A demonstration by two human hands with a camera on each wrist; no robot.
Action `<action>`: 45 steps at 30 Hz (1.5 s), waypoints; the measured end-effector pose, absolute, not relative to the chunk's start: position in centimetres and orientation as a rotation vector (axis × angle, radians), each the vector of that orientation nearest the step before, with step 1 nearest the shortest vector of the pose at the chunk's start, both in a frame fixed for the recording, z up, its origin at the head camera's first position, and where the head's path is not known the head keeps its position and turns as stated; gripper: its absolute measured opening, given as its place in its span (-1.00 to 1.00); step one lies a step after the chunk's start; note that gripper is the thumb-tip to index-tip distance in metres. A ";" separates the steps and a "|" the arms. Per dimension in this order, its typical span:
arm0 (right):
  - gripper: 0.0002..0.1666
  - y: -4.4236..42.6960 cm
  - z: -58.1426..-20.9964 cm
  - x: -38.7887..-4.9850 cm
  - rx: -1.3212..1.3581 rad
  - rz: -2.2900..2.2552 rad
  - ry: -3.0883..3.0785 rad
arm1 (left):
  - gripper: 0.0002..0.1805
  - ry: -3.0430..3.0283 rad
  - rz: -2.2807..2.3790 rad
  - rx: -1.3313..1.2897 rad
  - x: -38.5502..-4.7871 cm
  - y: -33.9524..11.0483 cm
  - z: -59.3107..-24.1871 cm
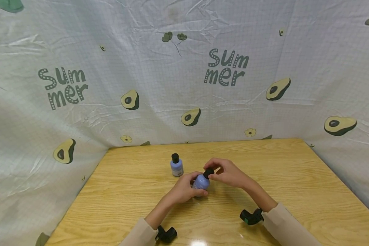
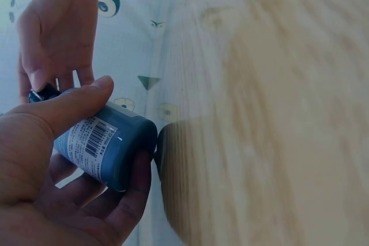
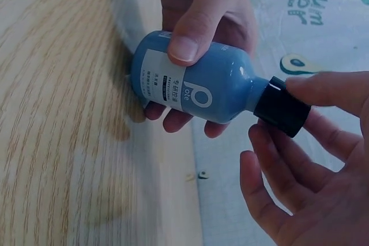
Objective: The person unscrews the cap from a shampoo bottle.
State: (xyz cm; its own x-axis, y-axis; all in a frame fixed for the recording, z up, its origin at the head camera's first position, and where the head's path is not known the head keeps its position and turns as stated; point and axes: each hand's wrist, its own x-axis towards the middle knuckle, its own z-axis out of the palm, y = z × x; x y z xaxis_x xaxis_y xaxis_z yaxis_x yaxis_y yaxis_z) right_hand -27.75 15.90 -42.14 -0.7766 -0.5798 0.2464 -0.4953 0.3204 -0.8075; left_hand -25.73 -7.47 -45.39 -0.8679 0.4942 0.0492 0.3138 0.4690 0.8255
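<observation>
My left hand (image 1: 184, 189) grips the body of a blue bottle (image 1: 202, 182), thumb on one side and fingers curled round the other. The bottle leans, its black cap (image 1: 208, 172) toward the right. My right hand (image 1: 229, 173) pinches that cap between thumb and fingers. In the right wrist view the cap (image 3: 282, 108) sits on the neck of the bottle (image 3: 228, 79), whose white label faces the camera. A barcode label shows on the bottle (image 2: 124, 154) in the left wrist view, with its base close to the tabletop.
A second blue bottle (image 1: 176, 168) with a black cap stands upright on the wooden table (image 1: 135, 181), behind and left of my left hand. A white cloth (image 1: 160, 85) with avocado prints hangs behind the table and at both sides.
</observation>
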 end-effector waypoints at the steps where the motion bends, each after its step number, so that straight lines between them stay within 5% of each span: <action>1: -0.72 15.9 -42.2 -27.8 -1.003 -1.463 2.488 | -0.35 2.519 1.353 0.703 -25.7 -7.5 -45.4; 45: -0.74 16.0 -42.1 -27.8 -0.892 -1.462 2.506 | -0.36 2.517 1.358 0.708 -25.8 -7.4 -45.4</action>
